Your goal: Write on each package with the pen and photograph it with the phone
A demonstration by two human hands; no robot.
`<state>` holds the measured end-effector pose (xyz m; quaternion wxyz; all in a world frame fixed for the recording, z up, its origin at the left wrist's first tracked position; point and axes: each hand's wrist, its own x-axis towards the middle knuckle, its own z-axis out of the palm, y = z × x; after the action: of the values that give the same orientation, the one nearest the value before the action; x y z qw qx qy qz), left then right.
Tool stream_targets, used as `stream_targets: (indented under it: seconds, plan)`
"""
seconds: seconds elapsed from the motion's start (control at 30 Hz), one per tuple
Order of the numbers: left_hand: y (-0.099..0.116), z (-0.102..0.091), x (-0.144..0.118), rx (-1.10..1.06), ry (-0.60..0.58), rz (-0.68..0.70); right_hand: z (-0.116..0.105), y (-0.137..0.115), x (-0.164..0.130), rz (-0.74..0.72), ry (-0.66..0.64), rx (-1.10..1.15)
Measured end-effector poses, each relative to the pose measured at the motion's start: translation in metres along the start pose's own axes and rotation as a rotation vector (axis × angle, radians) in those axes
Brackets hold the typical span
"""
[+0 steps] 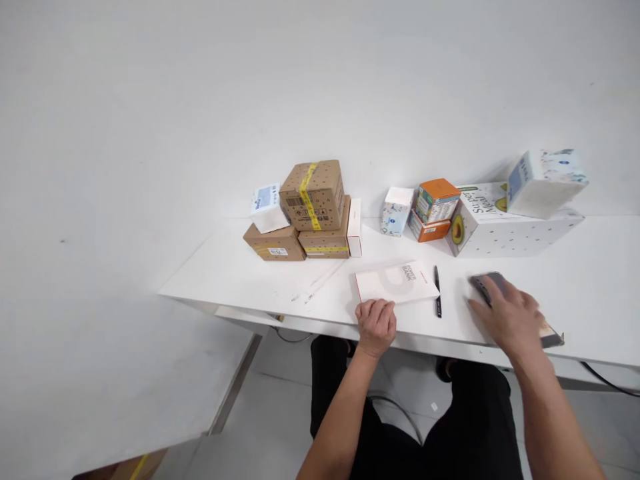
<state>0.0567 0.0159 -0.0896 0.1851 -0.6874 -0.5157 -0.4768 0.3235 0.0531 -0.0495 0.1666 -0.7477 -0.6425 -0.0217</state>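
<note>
My left hand (377,327) is closed in a loose fist at the table's front edge, with its knuckles against the near side of a white "POWER BANK" box (385,283). What lies under its curled fingers is hidden. Slightly blurred, my right hand (510,317) spreads its fingers over a dark flat object (553,339). The hand covers most of that object, so its kind is unclear; dark parts show by the fingertips and a corner beyond the wrist. Between the hands lies a black pen (438,291), touching or almost touching the box's right corner.
Brown cartons (313,197) with yellow tape are stacked at the back left, beside a tissue pack (269,208) and a narrow white box (355,228). Further right stand another tissue pack (397,211), orange boxes (436,200) and an avocado-printed box (520,230) bearing a large tissue pack (546,181).
</note>
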Motion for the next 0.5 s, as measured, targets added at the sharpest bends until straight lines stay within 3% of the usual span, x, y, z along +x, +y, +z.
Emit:
stream_targets:
  seconds: [0.1, 0.23, 0.5]
  plan:
    - [0.001, 0.001, 0.001, 0.030, 0.013, -0.010, -0.012, 0.024, -0.014, 0.262, -0.093, 0.036]
    - [0.003, 0.001, -0.001, 0.075, 0.029, 0.015, -0.020, 0.035, -0.018, 0.239, -0.178, 0.085]
    - [0.006, 0.000, -0.017, 0.146, 0.000, 0.011, -0.029, 0.022, -0.008, 0.342, -0.155, 0.079]
